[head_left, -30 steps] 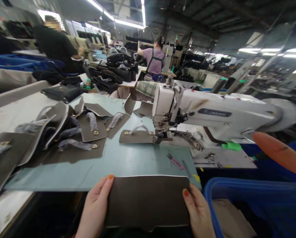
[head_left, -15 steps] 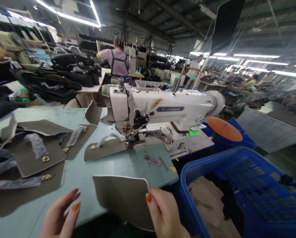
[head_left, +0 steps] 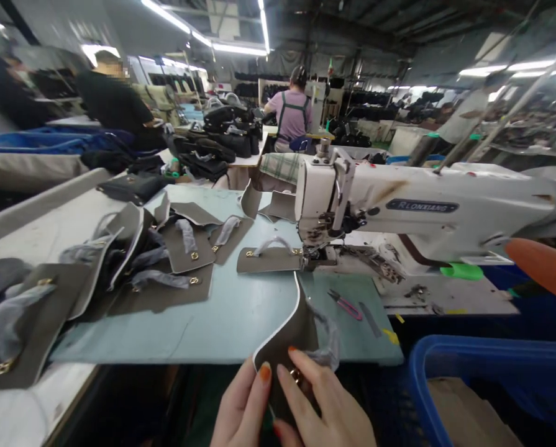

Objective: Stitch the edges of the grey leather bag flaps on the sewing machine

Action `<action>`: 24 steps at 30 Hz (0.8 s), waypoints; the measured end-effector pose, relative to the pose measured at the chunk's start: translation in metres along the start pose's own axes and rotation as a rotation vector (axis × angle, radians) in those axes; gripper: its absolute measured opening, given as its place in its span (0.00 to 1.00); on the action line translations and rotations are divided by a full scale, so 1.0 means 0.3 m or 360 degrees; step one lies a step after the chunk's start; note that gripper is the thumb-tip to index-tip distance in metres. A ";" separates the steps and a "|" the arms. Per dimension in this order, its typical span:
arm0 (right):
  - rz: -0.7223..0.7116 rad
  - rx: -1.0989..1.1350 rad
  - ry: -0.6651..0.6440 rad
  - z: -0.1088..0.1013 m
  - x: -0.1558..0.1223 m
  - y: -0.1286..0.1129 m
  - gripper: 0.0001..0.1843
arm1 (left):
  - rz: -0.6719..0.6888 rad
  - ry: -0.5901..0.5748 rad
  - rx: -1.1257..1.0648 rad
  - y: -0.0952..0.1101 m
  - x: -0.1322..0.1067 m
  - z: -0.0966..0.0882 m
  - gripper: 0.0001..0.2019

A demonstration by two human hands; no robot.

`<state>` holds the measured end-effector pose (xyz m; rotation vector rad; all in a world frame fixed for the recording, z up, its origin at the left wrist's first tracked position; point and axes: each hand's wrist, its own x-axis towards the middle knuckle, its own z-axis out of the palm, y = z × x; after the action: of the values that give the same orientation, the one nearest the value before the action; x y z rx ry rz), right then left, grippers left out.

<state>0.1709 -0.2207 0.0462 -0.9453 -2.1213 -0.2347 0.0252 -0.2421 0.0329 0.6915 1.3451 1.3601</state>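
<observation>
A grey-brown bag panel (head_left: pixel 291 329) with a white edge is curled upright at the table's front edge. My left hand (head_left: pixel 240 403) pinches its left side, thumb on the face towards me. My right hand (head_left: pixel 324 403) grips its lower right, with fingers lying across the face beside a small gold fitting (head_left: pixel 295 375). A plastic-wrapped handle (head_left: pixel 328 335) sticks out on the panel's right. Beyond it, a similar panel (head_left: pixel 268 262) with a wrapped handle lies flat beside the needle area of a white sewing machine (head_left: pixel 412 186).
Thread snips (head_left: pixel 346 305) lie on the green-blue table (head_left: pixel 231 316) beside a thin grey strip (head_left: pixel 369 319). Several handled panels (head_left: pixel 189 248) are piled at left. A blue basket (head_left: pixel 420 372) with cloth stands at lower right. Co-workers (head_left: pixel 294 108) are farther back.
My view has swung left. The panel has been turned and curled, so its wrapped handle now shows. My left hand, apart from it before, now holds it alongside my right.
</observation>
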 end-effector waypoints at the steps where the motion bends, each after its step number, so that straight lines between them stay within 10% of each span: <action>1: -0.0029 0.0016 -0.0017 -0.019 -0.002 0.010 0.18 | 0.0021 -0.0064 0.0048 0.012 0.012 -0.009 0.24; 9: 0.0349 0.0494 -0.0292 -0.122 0.111 0.106 0.15 | 0.0150 -0.0651 0.0525 0.056 0.057 -0.061 0.18; 13: 0.0666 0.0887 -0.0486 -0.058 0.112 0.085 0.15 | 0.0098 -0.0624 0.0522 0.055 0.061 -0.053 0.18; 18: 0.1087 0.1238 -0.0400 -0.007 0.057 0.106 0.08 | -0.0464 -0.0411 0.0065 0.083 0.041 -0.030 0.25; 24: 0.1306 0.1616 -0.0232 0.028 0.003 0.142 0.15 | -0.0664 -0.0606 -0.0227 0.025 0.040 -0.036 0.27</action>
<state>0.1952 -0.1864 0.0352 -1.0673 -1.4488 1.2187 0.0099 -0.2333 0.0347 0.5056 1.0054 0.9228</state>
